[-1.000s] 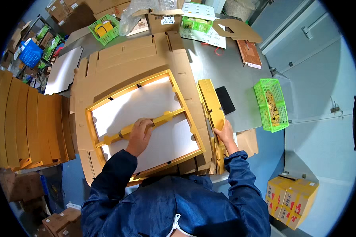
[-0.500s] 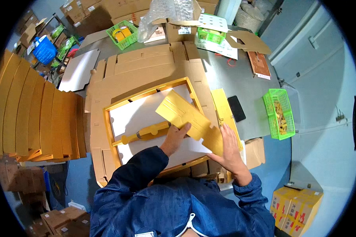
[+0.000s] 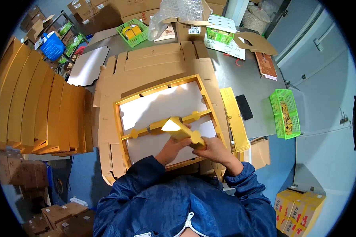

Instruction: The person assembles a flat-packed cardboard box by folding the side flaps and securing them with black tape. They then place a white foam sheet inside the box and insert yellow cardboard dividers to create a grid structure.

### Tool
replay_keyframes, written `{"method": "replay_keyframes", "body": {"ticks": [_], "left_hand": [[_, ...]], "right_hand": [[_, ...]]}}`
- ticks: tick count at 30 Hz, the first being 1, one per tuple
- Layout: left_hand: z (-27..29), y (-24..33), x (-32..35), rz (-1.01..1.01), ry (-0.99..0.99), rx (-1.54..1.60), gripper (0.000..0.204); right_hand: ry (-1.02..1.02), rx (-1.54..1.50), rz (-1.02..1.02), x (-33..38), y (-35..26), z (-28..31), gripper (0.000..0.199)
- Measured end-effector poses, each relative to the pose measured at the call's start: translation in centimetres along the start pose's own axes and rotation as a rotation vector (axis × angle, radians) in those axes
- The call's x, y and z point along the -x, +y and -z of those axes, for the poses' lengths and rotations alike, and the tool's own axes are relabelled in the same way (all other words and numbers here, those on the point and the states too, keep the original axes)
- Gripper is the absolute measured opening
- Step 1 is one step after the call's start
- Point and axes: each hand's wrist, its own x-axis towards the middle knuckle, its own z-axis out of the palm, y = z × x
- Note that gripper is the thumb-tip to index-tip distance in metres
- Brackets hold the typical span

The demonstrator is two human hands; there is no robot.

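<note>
My left hand point(image 3: 172, 150) and my right hand point(image 3: 214, 151) are both closed on a yellow cardboard strip point(image 3: 182, 133). It is folded lengthwise into a narrow form, with its pale open end pointing up and left. Below it lies a shallow yellow-edged box point(image 3: 120, 118) with a white inside. Across the middle of that box runs a yellow divider point(image 3: 156, 126) with rounded tabs and dark bands, partly hidden behind the held strip. Right of the box, flat yellow card pieces point(image 3: 235, 120) lie in a pile near my right hand.
A flattened brown carton point(image 3: 150, 67) spreads under the box. To the right are a black phone point(image 3: 244, 107) and a green basket point(image 3: 279, 118) of small yellowish pieces. Tall yellow boxes point(image 3: 39, 106) stand stacked at left. Another green basket point(image 3: 136, 39) holds tape rolls at the back.
The yellow strip has gone from a flat sheet to a folded form. My right hand has moved left, closing from spread fingers onto the strip. The whole view has shifted slightly.
</note>
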Motion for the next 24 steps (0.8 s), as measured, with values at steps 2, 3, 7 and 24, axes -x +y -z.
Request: {"method": "replay_keyframes", "body": {"ticks": [2,3,7,24], "left_hand": [[0.8,0.7,0.4,0.032,-0.017,0.152,0.037],[1.2,1.5,0.6,0.015,0.026,0.179,0.035],[4.0,5.5,0.6,-0.063,0.122,0.27,0.031],[11.4,6.6,2.5,-0.035,0.154,0.308,0.044]], "right_hand": [[-0.289,-0.058,-0.11,-0.5,-0.6,0.4,0.065],[-0.172,-0.053,-0.001,-0.3,-0.4,0.1,0.072],[-0.035,-0.057,0.059,1.1,0.2,0.5,0.102],[0.031,0.181,-0.005,2.3,3.2,-2.3,0.027]]}}
